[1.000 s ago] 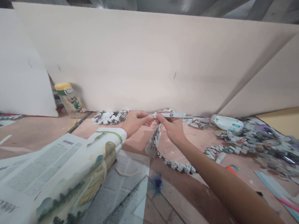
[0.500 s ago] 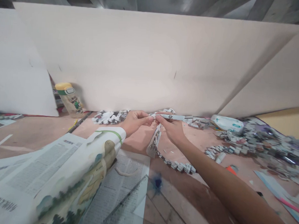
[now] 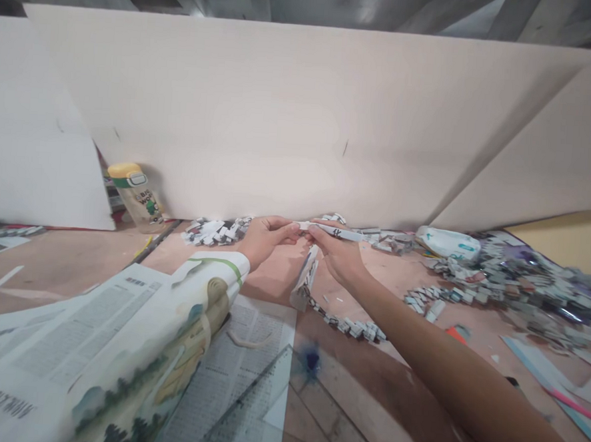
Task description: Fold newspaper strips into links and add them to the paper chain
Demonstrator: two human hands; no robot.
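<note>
Between my two hands runs a narrow folded paper strip with a dark printed character on it. My left hand pinches its left end between thumb and fingers. Close beside it, my right hand grips the strip with the thumb on the near side. Below the fingers hangs a chain of folded paper, which curves down to the right and lies on the table as a zigzag braid. Whether the chain joins the strip is hidden by my fingers.
Behind stands a pale board. A yellow-lidded bottle stands at left. Newspaper sheets and a transparent set square lie in front. At right are a white packet and a heap of folded paper pieces.
The strip has turned slightly, its right end dipping and its printed face tilting. My hands have stayed almost in place, pinching the strip, with a little more of it showing between them.
</note>
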